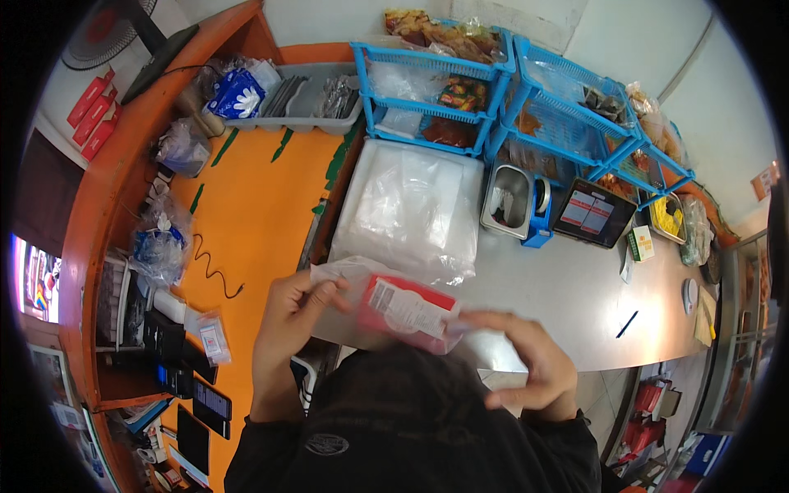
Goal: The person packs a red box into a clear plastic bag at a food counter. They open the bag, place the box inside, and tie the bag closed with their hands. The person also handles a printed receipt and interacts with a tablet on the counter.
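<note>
My left hand (311,308) pinches the top edge of a clear plastic bag (345,269) between thumb and fingers. Inside or behind the film lies a red box (400,333) with a white printed label (410,308), in front of my chest. My right hand (530,351) is at the box's right end, its index finger at the bag or label edge and its thumb apart; blur hides whether it grips anything. Just beyond the box, a stack of clear plastic bags (407,209) rests on the steel counter (542,296).
Blue plastic racks (431,111) with packets stand at the back. Right of the bag stack are a steel container (506,200), a tablet (595,212) and a pen (627,325). The orange table (253,203) at left bears a cable (212,271), phones (211,400) and a grey tray (308,98).
</note>
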Demonstrator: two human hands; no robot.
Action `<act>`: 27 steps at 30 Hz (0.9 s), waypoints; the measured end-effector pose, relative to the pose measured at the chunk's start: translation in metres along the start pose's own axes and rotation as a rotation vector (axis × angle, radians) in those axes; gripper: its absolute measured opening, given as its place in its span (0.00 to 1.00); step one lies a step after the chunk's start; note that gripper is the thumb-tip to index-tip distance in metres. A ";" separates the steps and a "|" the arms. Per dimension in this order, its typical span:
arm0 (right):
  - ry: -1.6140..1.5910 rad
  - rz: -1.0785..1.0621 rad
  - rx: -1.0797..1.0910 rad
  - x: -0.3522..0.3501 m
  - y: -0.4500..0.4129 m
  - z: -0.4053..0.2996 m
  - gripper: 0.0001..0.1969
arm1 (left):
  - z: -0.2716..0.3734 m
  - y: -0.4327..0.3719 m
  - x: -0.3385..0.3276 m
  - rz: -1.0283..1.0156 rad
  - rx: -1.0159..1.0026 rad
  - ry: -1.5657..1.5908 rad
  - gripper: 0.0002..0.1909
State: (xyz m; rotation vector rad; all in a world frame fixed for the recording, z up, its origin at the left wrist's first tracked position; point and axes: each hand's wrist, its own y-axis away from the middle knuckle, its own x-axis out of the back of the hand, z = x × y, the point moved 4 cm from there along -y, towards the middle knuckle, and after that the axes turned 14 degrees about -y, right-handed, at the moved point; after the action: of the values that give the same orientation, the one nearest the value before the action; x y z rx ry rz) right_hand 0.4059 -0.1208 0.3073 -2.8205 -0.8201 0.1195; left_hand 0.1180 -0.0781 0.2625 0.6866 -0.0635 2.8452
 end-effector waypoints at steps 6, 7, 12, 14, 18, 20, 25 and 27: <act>0.032 0.814 -0.209 0.078 0.044 0.091 0.21 | -0.095 -0.009 0.001 0.154 0.212 -0.102 0.25; 0.103 0.850 -0.271 0.084 0.058 0.121 0.22 | -0.127 -0.017 -0.011 0.113 0.259 -0.054 0.27; -0.291 0.505 -0.873 0.041 0.108 0.244 0.33 | -0.225 0.008 -0.130 -0.312 0.456 0.544 0.33; -0.412 0.593 -0.824 0.021 0.105 0.254 0.34 | -0.234 0.012 -0.150 -0.431 0.394 0.675 0.35; -0.379 0.588 -0.747 0.020 0.088 0.253 0.33 | -0.205 0.013 -0.146 -0.482 0.354 0.372 0.34; -0.042 0.465 -0.708 0.022 0.086 0.262 0.31 | -0.200 0.011 -0.138 -0.574 0.243 0.173 0.33; 0.416 0.403 -0.552 0.042 0.046 0.203 0.34 | -0.153 0.005 -0.094 -0.229 0.049 -0.161 0.33; 0.410 0.558 -0.258 0.042 0.030 0.177 0.38 | -0.104 0.003 -0.085 0.021 -0.136 -0.281 0.32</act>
State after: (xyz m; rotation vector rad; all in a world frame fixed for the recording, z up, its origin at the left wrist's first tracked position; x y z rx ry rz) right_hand 0.4334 -0.0926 0.1266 -3.0646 0.0521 -0.4998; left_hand 0.1452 -0.0880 0.1316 1.0532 -0.3065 2.7111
